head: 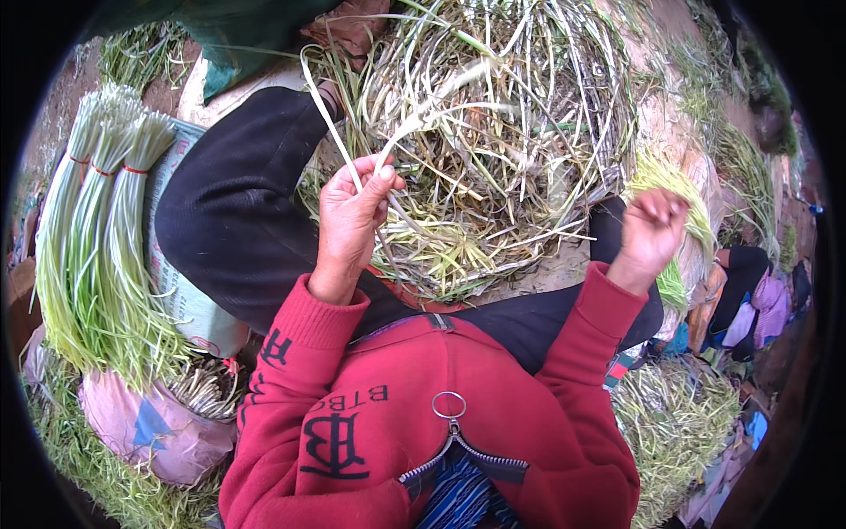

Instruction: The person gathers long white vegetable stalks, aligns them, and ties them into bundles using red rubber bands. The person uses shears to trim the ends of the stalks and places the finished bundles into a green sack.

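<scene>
Between the thumb and fingers of my left hand [360, 215] are pale leafy stalks [329, 122], whose ends spread out above it. My right hand [651, 231] is raised at the right with curled fingers; whether anything lies within them cannot be told. Beyond my hands, between my legs, lies a large tangled heap of green and dried brown stalks [496, 145]. Just past my right hand is a bunch of yellow-green leaves [671, 185]. At the far left rest several long bundles of pale green stalks [99, 218], tied near their white ends with red bands.
A printed pale sack [198, 317] lies beside my left knee, partly under the bundles. Below them sits a pink plastic bag [152, 430] near a bunch of cut stalks [205, 390]. Loose greens [674, 436] cover ground at lower right. Another person's dark-clothed leg [743, 278] shows at far right.
</scene>
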Demonstrator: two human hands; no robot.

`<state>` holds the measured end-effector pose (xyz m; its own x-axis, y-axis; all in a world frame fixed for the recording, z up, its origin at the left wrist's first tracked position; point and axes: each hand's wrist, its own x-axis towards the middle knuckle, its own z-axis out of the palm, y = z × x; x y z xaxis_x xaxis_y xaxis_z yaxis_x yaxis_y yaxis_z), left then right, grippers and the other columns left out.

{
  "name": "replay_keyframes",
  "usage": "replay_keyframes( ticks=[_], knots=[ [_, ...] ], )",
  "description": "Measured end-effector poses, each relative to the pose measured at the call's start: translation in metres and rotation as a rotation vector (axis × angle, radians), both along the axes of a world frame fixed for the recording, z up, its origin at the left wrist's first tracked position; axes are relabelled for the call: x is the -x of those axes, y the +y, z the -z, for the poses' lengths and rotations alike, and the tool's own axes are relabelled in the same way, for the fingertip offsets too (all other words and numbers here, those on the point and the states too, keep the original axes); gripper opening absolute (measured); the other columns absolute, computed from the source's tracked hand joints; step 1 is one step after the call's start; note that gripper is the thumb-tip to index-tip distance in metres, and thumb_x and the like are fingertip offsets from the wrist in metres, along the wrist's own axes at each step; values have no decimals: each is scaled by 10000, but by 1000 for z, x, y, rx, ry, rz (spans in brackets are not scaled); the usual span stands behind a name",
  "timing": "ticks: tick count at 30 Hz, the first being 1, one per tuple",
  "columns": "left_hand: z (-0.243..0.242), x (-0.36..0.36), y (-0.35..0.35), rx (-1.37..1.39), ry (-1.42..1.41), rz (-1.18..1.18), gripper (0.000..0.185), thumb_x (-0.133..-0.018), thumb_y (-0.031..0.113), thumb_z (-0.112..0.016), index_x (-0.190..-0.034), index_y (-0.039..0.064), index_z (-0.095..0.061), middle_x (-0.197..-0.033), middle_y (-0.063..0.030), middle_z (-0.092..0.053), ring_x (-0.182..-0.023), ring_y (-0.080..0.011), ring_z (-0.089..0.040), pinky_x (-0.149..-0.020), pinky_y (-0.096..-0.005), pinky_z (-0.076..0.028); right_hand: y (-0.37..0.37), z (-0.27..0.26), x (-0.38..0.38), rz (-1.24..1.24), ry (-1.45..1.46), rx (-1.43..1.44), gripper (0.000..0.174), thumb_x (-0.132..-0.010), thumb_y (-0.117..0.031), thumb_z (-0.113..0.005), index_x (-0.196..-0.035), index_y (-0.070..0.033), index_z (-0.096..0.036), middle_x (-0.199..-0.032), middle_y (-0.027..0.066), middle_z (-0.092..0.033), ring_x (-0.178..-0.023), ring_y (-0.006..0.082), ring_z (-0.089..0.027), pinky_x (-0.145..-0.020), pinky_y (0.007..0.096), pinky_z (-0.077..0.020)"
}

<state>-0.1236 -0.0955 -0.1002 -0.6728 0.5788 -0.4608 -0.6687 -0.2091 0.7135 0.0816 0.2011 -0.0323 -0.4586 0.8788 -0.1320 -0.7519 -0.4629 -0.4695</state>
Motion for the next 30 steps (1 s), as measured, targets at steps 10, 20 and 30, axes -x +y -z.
replay_keyframes(
  ticks=[10,20,30],
  knots=[
    [2,-6,4,-99,-181,-10,152,-933,177,-565,-1008,47,-586,-704,0,-580,-521,-19,-411,-427,-145,-274,-149,53,69,-828,-1009,-1281,239,-937,-199,-530,-1069,-24,-626,-879,106,-642,-791,183,-610,-688,298,-483],
    [2,-20,17,-285,-316,-76,158,-993,244,-444,-957,96,-484,-612,25,-389,-521,-84,-385,-461,-204,-305,-206,56,43,-946,-1031,-1017,176,-920,-132,-519,-797,-6,-519,-674,138,-526,-623,292,-528,-569,370,-419],
    [-2,-14,24,-225,-259,-209,132,-989,207,-443,-954,85,-481,-624,42,-347,-500,-62,-313,-424,-210,-257,-201,52,-10,-790,-1061,-1230,154,-882,-116,-560,-772,-29,-496,-683,136,-525,-668,354,-543,-594,412,-431]
  ],
)
